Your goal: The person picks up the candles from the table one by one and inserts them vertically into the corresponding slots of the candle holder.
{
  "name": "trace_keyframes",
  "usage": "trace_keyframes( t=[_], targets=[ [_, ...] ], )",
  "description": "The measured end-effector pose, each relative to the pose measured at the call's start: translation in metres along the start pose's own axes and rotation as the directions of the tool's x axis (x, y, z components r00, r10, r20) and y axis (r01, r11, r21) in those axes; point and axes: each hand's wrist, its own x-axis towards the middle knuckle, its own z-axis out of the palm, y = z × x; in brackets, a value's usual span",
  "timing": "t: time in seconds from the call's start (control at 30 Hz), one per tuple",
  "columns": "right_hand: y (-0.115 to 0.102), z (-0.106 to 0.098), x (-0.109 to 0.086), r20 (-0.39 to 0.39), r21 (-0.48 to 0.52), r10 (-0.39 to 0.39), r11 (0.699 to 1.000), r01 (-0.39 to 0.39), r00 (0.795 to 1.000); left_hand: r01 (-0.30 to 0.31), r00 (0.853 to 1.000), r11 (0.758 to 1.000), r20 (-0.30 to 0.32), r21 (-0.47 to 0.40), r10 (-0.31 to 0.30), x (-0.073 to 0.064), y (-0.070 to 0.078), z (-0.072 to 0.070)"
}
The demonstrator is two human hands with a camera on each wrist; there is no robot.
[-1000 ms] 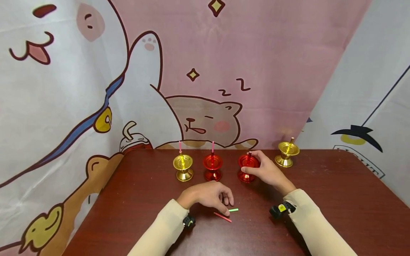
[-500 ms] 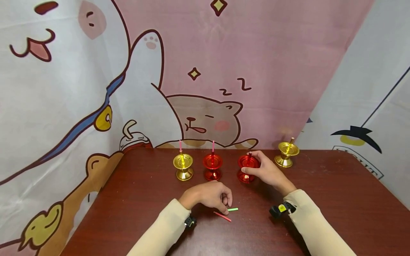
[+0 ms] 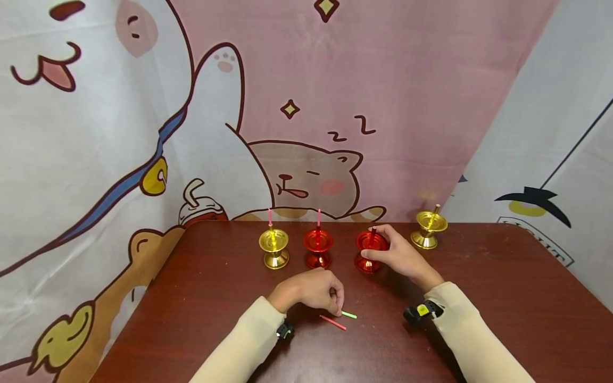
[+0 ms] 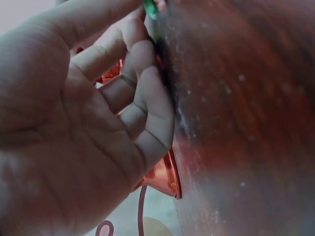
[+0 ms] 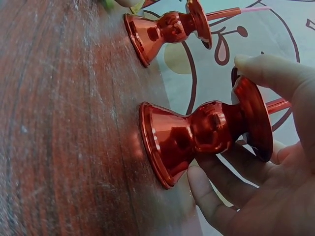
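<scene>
Near the middle of the table, my left hand (image 3: 311, 291) pinches one end of a thin green candle (image 3: 349, 315) between thumb and index finger. A pinkish-red candle (image 3: 332, 322) lies on the wood just in front of it. My right hand (image 3: 402, 258) grips a shiny red candle holder (image 3: 367, 263) by its dish, the thumb at the rim and other fingers curled behind the stem. In the right wrist view this holder (image 5: 214, 128) stands upright on its base, and its red central tube (image 5: 278, 105) carries no candle.
Left of the held holder stand another red candle holder (image 3: 318, 259) and a gold one (image 3: 275, 259), each with a pink candle. A second gold holder (image 3: 424, 240) without a candle is at the back right. A cartoon-printed cloth (image 3: 407, 106) hangs behind the table.
The left thumb and index finger have drawn together on the green candle, whose free end has swung slightly towards me. The right hand has kept its hold on the red holder.
</scene>
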Motion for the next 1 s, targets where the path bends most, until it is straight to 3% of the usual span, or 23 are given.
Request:
trace_keyframes(
  t=[0.37,0.47,0.63,0.73,0.87,1.0],
  targets=[
    [0.0,-0.001,0.001,0.006,-0.009,-0.001,1.0,0.001,1.0,0.007,1.0,0.995,0.002,0.095,-0.007,-0.001,0.002,-0.004],
    [0.0,0.0,0.0,0.009,-0.002,-0.003,1.0,0.003,1.0,0.023,0.999,0.997,-0.031,0.074,-0.02,-0.001,0.001,-0.007],
    [-0.001,0.001,0.001,0.023,0.02,-0.015,1.0,0.015,1.0,0.019,0.994,0.999,-0.109,-0.034,-0.022,-0.003,-0.002,-0.012],
    [-0.001,0.001,0.0,0.033,0.03,-0.018,0.999,0.017,0.999,0.008,0.982,0.998,-0.186,-0.056,-0.018,-0.003,-0.003,-0.015],
    [-0.001,0.001,0.0,0.041,0.03,-0.018,0.999,0.017,0.999,0.004,0.957,1.0,-0.291,-0.002,-0.004,-0.002,-0.004,-0.017],
    [0.0,0.001,-0.001,0.04,0.032,-0.019,0.999,0.017,0.999,-0.006,0.942,0.999,-0.335,0.045,0.02,0.0,-0.005,-0.016]
  ],
)
